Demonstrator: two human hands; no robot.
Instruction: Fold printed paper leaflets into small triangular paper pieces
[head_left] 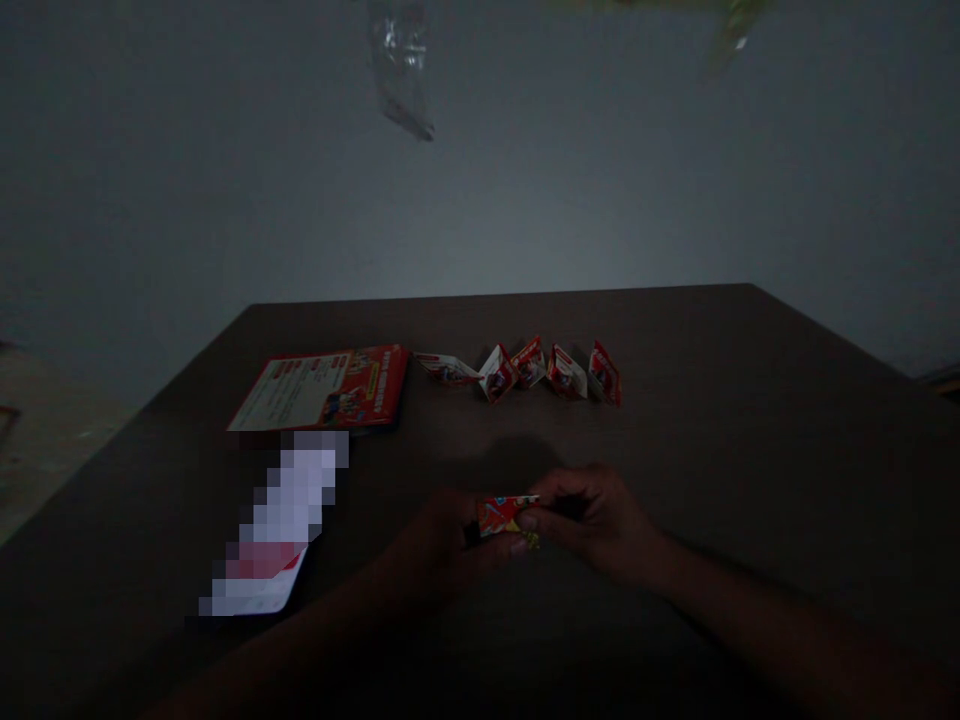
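Low over the near middle of the table, my left hand (459,540) and my right hand (600,520) meet at a small red printed packet (496,514). Fingers of my left hand close round its left end, with the thumb along the lower edge. My right hand pinches its right end between thumb and fingers. A bit of yellow print shows below the right thumb. The dim light leaves it unclear whether this is paper or card, and the fingers hide part of it.
Beyond my hands stands a zigzag row of folded red-and-white papers (568,372). A flat red-and-white box or booklet (367,390) lies on the dark table (712,400) at left, with a lit phone (266,600) nearer me. A clear plastic bag (405,75) hangs on the wall.
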